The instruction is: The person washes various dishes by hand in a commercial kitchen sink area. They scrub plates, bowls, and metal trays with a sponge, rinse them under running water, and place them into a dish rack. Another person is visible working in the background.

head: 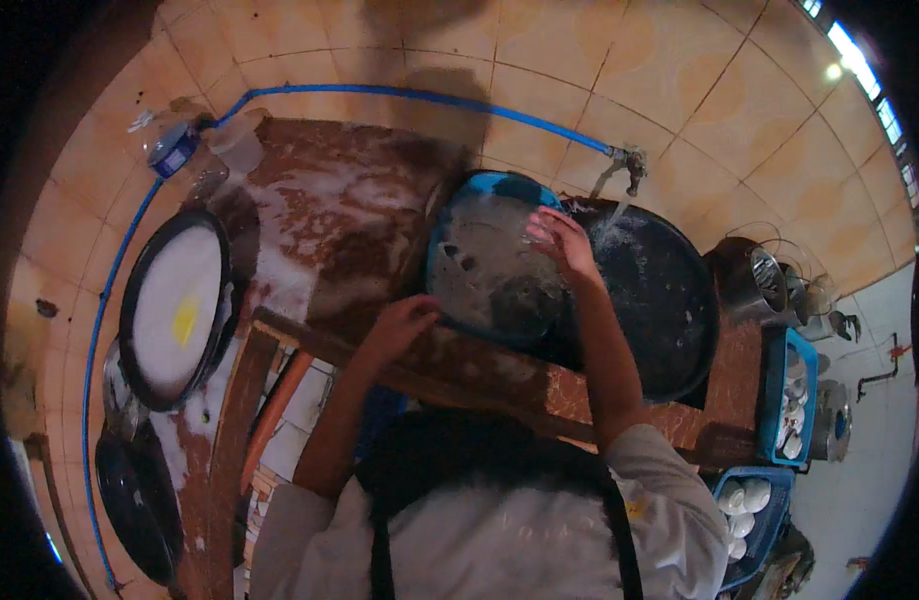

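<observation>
A blue plastic tub of cloudy grey water stands before me on the wet counter. My left hand is at the tub's near left rim with curled fingers; whether it grips the rim I cannot tell. Above the tub's right side is my right hand, its wet fingers spread and nothing seen in them. To the right is a large black round basin with water in it. Water runs into it from a metal tap on the tiled wall.
A black basin of white suds, with something yellow in it, stands left. Beyond it leans a dark round pan. Metal pots, a blue basket of utensils and a blue basket of white cups are at right. A blue pipe follows the wall.
</observation>
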Demonstrator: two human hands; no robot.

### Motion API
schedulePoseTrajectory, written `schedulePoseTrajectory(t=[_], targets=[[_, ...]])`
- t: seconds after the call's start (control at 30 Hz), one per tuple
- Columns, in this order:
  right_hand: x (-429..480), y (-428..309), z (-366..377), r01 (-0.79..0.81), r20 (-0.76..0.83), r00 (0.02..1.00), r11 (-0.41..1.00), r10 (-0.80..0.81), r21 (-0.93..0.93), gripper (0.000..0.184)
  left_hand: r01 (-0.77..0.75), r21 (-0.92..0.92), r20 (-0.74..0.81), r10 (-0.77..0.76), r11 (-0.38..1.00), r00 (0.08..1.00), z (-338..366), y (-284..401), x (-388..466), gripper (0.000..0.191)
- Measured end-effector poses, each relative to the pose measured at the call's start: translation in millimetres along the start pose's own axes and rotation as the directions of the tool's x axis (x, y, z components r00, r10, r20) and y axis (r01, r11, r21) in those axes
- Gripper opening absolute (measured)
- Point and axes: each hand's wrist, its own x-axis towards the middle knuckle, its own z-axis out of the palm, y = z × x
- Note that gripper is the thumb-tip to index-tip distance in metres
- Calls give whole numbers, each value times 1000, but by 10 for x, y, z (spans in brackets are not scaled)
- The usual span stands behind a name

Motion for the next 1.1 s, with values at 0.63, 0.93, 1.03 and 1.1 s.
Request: schedulePoseTrajectory(t=[0.63,0.93,1.03,1.1], targets=[[-2461,1067,-2096,-603,-594,758,58,-269,-796,37,187,621,-688,415,761,595,-3327,-1276,2696,30],[-2275,1109,-1693,-818,-806,505,128,-309,-561,28,459,716,-595,117,525,795,-4656,-1763,3850,26],[-2174,868,-1455,-880,-855,420,94,-304,-465,24,423,729,-591,182,539,786,-4220,-1715,3844,25],[-2020,837,-1420,-886,-872,403,119,-277,-448,25,387,722,-610,263,574,748,-4148,-1570,3640,25]])
